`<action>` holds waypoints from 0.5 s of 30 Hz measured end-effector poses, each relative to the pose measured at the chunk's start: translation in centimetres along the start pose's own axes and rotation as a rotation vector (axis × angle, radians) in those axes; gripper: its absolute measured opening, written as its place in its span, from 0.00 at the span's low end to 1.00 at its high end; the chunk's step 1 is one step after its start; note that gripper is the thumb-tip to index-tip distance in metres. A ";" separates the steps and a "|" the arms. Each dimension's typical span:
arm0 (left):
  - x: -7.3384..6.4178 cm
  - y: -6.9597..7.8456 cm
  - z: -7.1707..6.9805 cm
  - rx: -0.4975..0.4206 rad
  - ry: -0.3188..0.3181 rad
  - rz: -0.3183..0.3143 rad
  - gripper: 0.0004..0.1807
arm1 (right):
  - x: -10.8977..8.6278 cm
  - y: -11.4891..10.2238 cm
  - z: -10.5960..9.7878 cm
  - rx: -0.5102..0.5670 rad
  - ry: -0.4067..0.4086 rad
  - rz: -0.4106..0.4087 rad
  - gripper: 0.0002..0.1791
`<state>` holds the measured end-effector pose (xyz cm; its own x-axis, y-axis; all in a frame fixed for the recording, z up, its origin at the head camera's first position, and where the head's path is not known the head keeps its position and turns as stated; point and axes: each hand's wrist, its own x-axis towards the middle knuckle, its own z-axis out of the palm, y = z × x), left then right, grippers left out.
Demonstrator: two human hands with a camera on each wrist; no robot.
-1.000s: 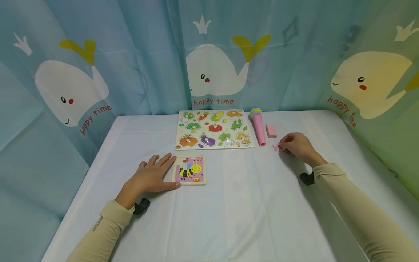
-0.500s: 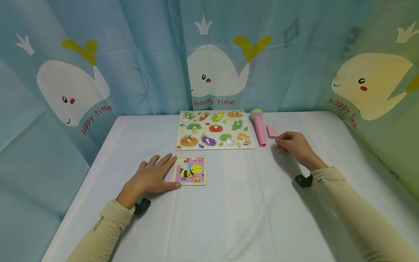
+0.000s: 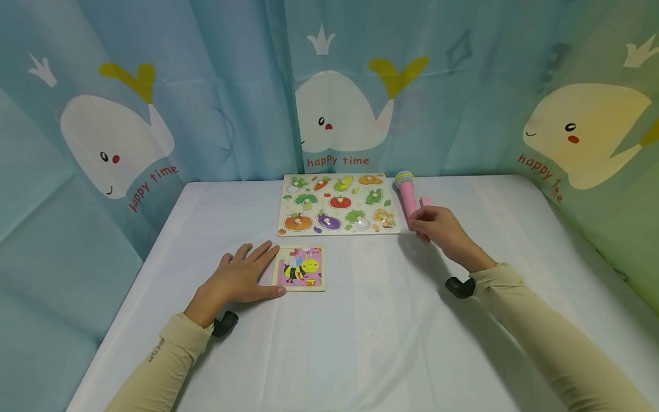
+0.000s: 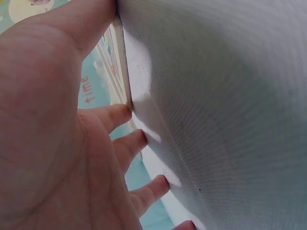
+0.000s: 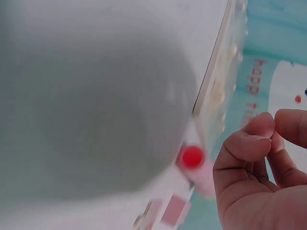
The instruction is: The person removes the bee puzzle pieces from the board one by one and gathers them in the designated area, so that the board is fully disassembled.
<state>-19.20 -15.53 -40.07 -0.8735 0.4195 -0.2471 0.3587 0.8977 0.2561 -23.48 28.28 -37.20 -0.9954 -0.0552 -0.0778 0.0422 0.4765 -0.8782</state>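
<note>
My left hand [image 3: 238, 278] lies spread with straight fingers at the left side of a small square bee puzzle [image 3: 310, 265], the index fingertip at its top left corner and the thumb at the bottom edge. A pale bare patch shows in the puzzle's upper left. My right hand [image 3: 447, 233] hovers over the lower end of a pink toy microphone [image 3: 407, 194]. In the right wrist view, its thumb and fingertips meet in a pinch, with nothing visible between them. A pink block [image 5: 175, 210] and a small pale pink piece [image 5: 149, 213] lie on the cloth behind it.
A board of knobbed vegetable pieces [image 3: 340, 203] lies at the back middle, left of the microphone. White cloth [image 3: 360, 343] covers the table. A blue curtain [image 3: 231, 114] printed with whales hangs behind and at both sides.
My right hand has lifted from the small pink piece near the block and moved left, now overlapping the microphone's end in the head view. The left hand has stayed at the puzzle.
</note>
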 end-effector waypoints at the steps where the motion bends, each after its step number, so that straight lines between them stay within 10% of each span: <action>1: 0.0 0.0 0.0 0.000 -0.001 0.000 0.57 | 0.1 -0.2 0.3 0.006 -0.009 -0.005 0.14; 15: 0.2 -0.2 -0.1 0.009 -0.003 0.002 0.57 | 0.8 -2.0 5.2 0.063 -0.100 -0.053 0.11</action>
<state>-19.47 -15.64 -40.11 -0.8717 0.4218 -0.2496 0.3636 0.8980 0.2479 -23.93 22.74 -37.99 -0.9830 -0.1678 -0.0748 -0.0016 0.4150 -0.9098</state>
